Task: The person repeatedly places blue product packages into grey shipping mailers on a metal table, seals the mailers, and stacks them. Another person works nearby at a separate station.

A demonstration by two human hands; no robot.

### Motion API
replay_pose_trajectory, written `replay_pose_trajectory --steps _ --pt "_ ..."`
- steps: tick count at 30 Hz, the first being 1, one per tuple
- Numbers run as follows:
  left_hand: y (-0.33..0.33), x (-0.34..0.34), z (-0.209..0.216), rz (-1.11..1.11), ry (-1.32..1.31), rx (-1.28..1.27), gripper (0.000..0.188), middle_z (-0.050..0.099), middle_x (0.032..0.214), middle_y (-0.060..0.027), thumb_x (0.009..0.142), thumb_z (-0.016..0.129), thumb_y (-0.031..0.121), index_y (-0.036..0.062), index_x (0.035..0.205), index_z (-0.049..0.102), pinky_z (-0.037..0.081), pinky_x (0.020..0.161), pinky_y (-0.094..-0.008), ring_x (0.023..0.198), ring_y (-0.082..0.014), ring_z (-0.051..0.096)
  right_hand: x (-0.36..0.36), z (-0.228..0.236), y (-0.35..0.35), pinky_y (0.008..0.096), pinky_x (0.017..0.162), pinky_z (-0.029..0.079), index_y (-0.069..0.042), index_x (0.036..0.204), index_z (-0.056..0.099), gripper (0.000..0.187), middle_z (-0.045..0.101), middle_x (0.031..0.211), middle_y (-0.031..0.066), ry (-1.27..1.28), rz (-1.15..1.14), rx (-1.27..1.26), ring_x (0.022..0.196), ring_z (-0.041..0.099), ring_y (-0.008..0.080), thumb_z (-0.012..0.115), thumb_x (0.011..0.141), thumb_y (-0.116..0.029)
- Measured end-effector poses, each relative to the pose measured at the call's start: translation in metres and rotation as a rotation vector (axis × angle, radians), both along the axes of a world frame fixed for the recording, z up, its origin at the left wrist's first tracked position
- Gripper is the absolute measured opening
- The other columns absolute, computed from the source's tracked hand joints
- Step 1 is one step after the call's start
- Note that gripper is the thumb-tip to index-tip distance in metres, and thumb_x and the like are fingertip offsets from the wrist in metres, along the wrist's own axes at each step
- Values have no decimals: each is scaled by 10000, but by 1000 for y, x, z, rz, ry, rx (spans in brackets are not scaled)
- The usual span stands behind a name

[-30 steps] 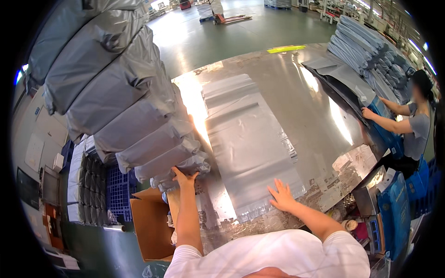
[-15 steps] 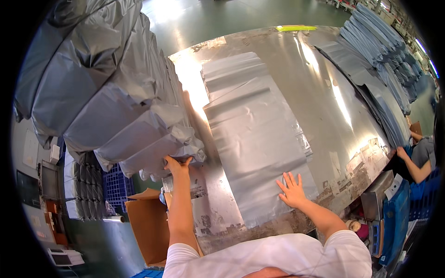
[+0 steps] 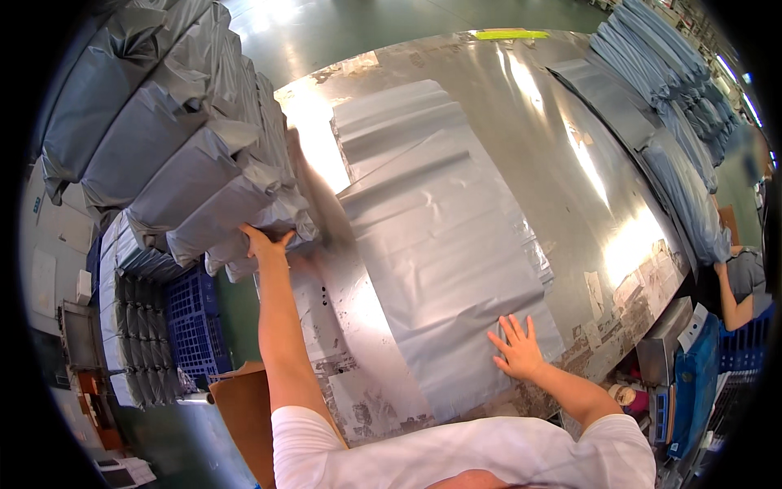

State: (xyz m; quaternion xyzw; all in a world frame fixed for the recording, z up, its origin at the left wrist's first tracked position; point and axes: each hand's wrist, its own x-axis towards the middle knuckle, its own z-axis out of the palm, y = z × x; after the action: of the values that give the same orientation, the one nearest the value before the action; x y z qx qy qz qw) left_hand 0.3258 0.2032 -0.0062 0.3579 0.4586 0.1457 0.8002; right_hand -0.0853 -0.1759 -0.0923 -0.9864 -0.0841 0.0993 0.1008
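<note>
A tall pile of folded grey plastic bags (image 3: pixel 195 175) stands on the left side of the metal table. My left hand (image 3: pixel 267 242), arm stretched out, grips the near end of a lower bundle, its thumb and a finger apart around the plastic; the other fingertips are partly hidden. In the middle of the table lies a flat stack of grey plastic sheeting (image 3: pixel 440 236), lightly wrinkled. My right hand (image 3: pixel 520 352) rests flat on its near right part with fingers spread, holding nothing.
The metal table (image 3: pixel 562 204) has worn, patchy edges. More grey bags (image 3: pixel 652 122) are piled at the far right, near another person's arm (image 3: pixel 733 306). A cardboard box (image 3: pixel 244 416), blue crate (image 3: pixel 195 322) and stacked bundles (image 3: pixel 138 334) stand left of me. Blue bins (image 3: pixel 695 383) are at right.
My left hand and the pile of bags have shifted left and away from me. The view has shifted slightly too. My right hand stays flat on the sheeting.
</note>
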Motion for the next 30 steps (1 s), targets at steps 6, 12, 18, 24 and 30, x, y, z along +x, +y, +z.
replay_pose_trajectory --steps 6,12,18,24,30 --pt "29 56 -22 -102 -65 -19 1113 63 1429 -153 674 631 603 133 1357 -111 388 829 -699 1227 -442 269 -2 -1 0 618 1011 81 -233 1320 386 571 231 1421 155 31 7 -18 1322 177 332 528 797 -414" --pt "35 64 -52 -286 -253 97 954 273 1352 -169 700 630 587 -14 1322 228 466 809 -597 1153 -402 380 -3 2 -3 596 1020 88 -249 1341 348 585 200 1439 134 25 -26 49 1331 169 316 530 802 -385" --pt "-135 -17 -129 -1188 -368 1103 340 485 1179 -96 814 610 129 33 1132 538 446 734 -293 862 -208 532 -5 -13 -14 585 1029 85 -225 1373 282 613 156 1456 128 -33 -6 138 1344 141 301 504 821 -375" --pt "-264 -2 -88 -1273 -316 1924 654 388 1323 -104 759 635 125 170 1329 318 436 848 -389 1079 -323 501 -14 -19 -22 539 1055 106 -165 1359 300 628 149 1453 150 -171 -9 280 1338 167 286 528 801 -342" --pt "-310 68 -130 -1262 -197 1943 147 618 885 -132 774 583 168 38 843 595 458 718 -404 848 -299 591 -27 -23 -34 467 1032 248 -87 1280 406 528 296 1385 164 -368 -109 583 1265 315 301 547 794 -236"
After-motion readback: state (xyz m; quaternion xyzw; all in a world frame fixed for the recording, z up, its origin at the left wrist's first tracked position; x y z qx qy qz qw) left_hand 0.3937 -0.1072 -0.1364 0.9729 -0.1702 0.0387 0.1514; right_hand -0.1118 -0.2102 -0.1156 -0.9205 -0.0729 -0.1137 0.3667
